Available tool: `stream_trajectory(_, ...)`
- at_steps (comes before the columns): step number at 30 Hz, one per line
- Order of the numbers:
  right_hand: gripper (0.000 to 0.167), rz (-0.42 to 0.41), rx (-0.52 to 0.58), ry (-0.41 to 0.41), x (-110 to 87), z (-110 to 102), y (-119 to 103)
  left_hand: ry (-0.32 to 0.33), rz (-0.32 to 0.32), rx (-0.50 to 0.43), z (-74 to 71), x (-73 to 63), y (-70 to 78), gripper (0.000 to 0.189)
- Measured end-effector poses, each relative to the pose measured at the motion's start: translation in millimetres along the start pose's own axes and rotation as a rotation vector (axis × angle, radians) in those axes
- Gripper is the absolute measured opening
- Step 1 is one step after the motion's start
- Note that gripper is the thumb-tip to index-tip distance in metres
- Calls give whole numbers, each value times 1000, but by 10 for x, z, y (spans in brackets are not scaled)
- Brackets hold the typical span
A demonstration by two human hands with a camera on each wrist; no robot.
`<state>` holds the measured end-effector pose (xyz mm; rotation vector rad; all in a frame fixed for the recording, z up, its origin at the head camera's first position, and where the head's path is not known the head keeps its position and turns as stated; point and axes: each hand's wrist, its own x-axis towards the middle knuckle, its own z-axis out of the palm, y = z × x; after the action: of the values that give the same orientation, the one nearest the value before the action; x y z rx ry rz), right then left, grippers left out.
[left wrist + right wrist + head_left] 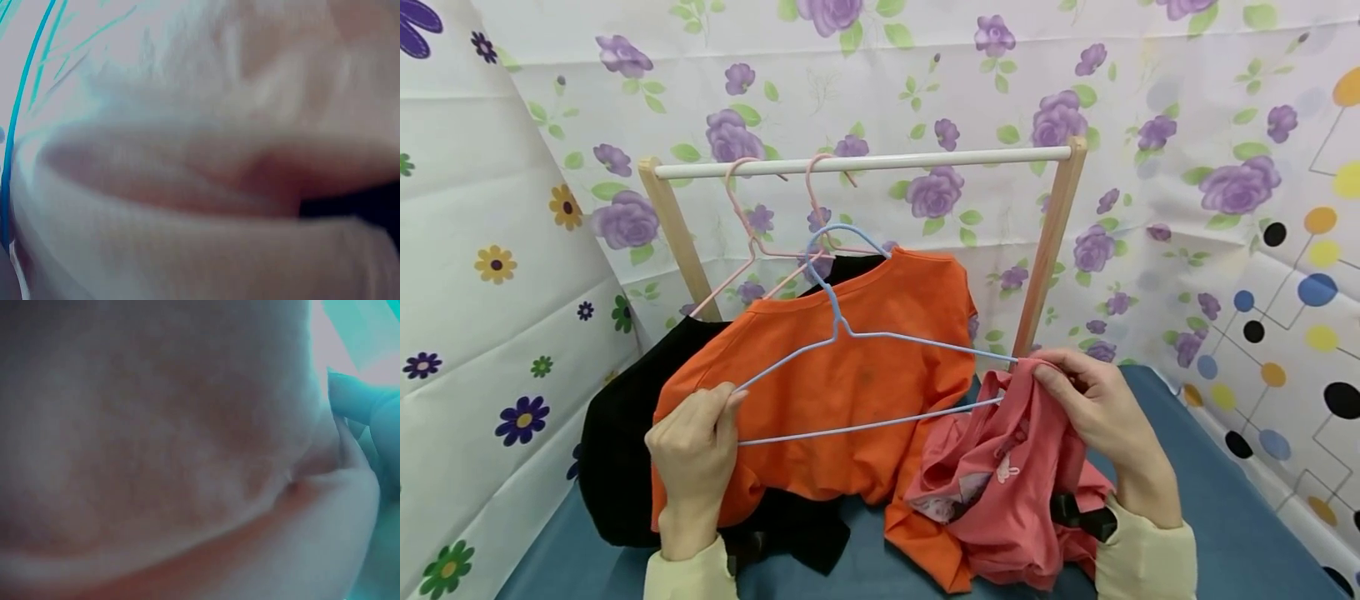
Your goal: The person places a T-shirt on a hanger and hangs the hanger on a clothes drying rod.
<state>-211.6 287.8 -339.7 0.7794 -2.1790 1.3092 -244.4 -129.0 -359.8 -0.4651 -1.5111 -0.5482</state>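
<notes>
A blue clothes hanger is held up between both hands in the head view, its hook pointing up. My left hand grips the hanger's left end, fingers curled round it. At the other end my right hand pinches a pink shirt over the hanger's right corner, which the cloth hides. The shirt hangs bunched below that hand, with a small white print showing. Skin fills most of both wrist views; a blurred blue line of the hanger shows at the left wrist view's edge.
Behind the hanger stands a rack with a white rail and wooden posts. From pink hangers on it hang an orange shirt and a black garment. The table is blue, and flowered sheets surround it.
</notes>
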Motion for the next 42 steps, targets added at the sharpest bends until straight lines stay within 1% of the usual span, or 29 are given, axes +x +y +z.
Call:
stream_trajectory(3,23,23,-11,-10,10,44,-11,11,3,-5,11,13,33,52)
stream_trajectory(5,23,17,-26,-25,20,67,-15,16,3,0,13,23,47,52)
stream_trajectory(8,24,-33,-84,-40,45,100,-14,16,13,4,18,33,62,52)
stream_trajectory(12,25,-111,-201,-49,87,142,-12,-15,44,14,38,19,77,50)
stream_trajectory(15,25,-139,-259,-28,96,169,-27,-38,53,21,54,-4,82,49)
stream_trajectory(18,23,-141,-288,-8,98,204,-54,-52,51,24,66,-32,86,49)
stream_trajectory(21,16,-130,-362,10,108,265,-88,-65,53,29,74,-51,100,48)
stream_trajectory(24,10,-122,-440,25,116,316,-119,-56,57,26,86,-52,120,48)
stream_trajectory(26,9,-119,-463,38,116,327,-133,-49,55,22,94,-53,124,48)
stream_trajectory(31,7,-150,-498,91,109,316,-151,-48,45,-27,139,-62,138,46)
stream_trajectory(36,5,-172,-568,133,111,326,-169,-70,43,-64,174,-92,162,44)
stream_trajectory(38,8,-186,-580,149,111,338,-177,-85,37,-65,178,-103,166,44)
stream_trajectory(42,24,-233,-591,187,120,372,-186,-106,27,-73,181,-116,169,44)
